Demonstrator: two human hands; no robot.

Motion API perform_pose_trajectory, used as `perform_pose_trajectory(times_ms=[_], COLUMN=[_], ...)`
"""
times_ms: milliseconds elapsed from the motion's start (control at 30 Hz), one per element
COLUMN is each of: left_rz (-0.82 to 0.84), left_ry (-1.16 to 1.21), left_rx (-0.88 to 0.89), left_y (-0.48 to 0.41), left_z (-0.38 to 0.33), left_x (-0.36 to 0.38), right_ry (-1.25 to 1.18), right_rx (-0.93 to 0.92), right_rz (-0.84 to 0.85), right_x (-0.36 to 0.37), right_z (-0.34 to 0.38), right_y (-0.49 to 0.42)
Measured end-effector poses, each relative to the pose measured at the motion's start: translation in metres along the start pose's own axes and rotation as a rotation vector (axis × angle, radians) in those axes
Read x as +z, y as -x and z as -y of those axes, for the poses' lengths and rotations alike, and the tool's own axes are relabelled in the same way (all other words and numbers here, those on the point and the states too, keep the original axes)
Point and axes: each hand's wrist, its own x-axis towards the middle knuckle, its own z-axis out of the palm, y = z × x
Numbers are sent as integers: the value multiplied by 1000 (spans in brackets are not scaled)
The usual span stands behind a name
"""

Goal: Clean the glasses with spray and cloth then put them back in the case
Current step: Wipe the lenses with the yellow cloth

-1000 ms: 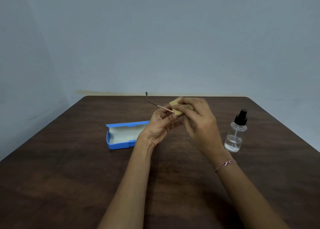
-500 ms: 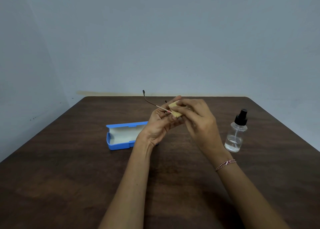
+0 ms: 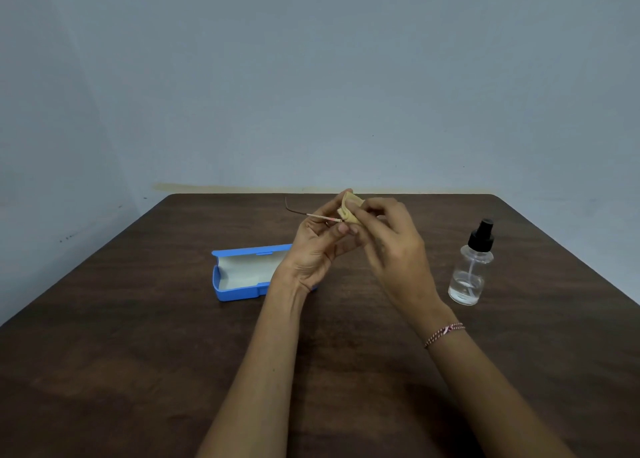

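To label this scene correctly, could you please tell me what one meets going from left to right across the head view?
Case → left hand → cloth → right hand → bottle. The glasses overlap the hands, so I leave them out.

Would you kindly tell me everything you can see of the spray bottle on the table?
The spray bottle is small, round and clear, glass or plastic by its look, with a black pump nozzle on top and a thin dip tube inside. A little clear liquid fills its lowest part. It stands upright on the dark wooden table, to the right of the right hand and apart from it; only the table touches it.
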Motion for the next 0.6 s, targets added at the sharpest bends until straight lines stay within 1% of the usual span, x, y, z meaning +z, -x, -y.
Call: perform_pose_trajectory(times_ms=[133, 200, 300, 500, 600], left_rz=[-10, -15, -11, 4, 3], left_ry=[39, 73, 58, 29, 80], left_rx=[58, 62, 49, 38, 68], left_y=[0, 0, 0, 0, 0], left_z=[-4, -6, -4, -4, -6], left_x=[-4, -6, -5, 0, -3], right_ry=[-33, 20, 77, -47, -23], right_rx=[-44, -56, -25, -9, -43], right_rz=[33, 43, 9, -38, -25], right_x=[-1, -4, -7, -1, -3], right_z=[1, -2, -6, 4, 3], right_y=[1, -1, -2, -1, -1])
